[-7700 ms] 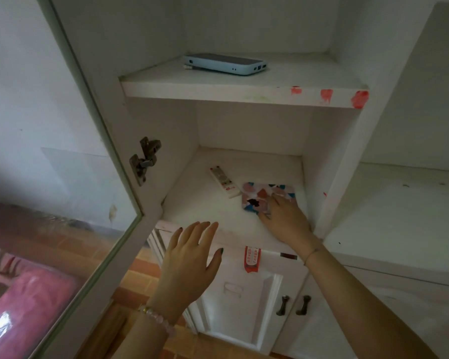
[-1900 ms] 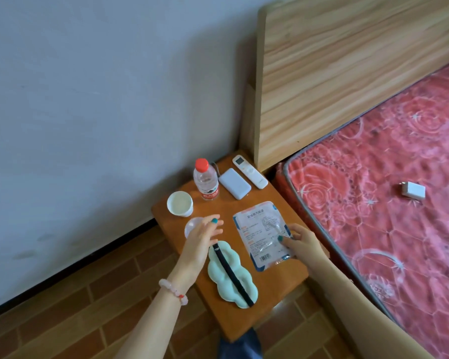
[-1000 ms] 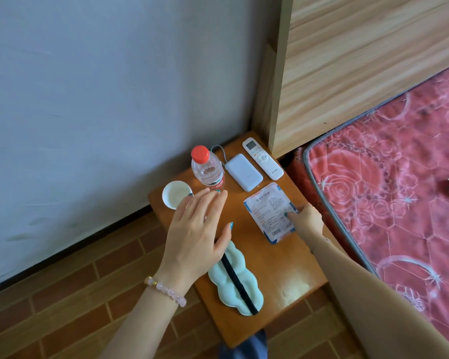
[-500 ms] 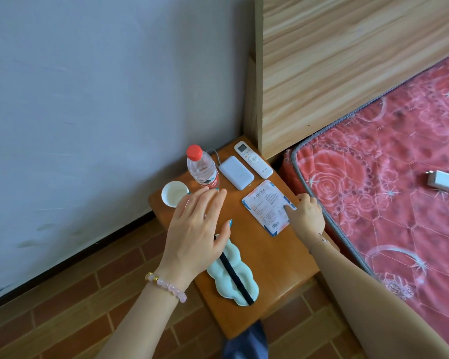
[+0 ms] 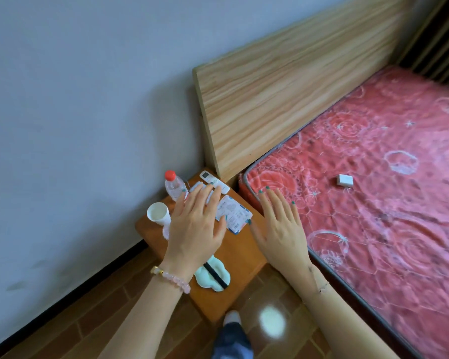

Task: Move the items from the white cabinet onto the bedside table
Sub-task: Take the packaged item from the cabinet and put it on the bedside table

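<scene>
Bedside table [image 5: 239, 255]: bottle [image 5: 173, 186], cup [image 5: 157, 213], packet [image 5: 235, 216], eye mask [image 5: 213, 277] laid out; left hand [image 5: 195, 226], right hand [image 5: 280, 229] held flat, fingers spread.

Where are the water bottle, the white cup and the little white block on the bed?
water bottle [image 5: 174, 189]: head view, on its clear body below the red cap.
white cup [image 5: 157, 213]: head view, inside its open mouth.
little white block [image 5: 344, 179]: head view, on its top face.
</scene>
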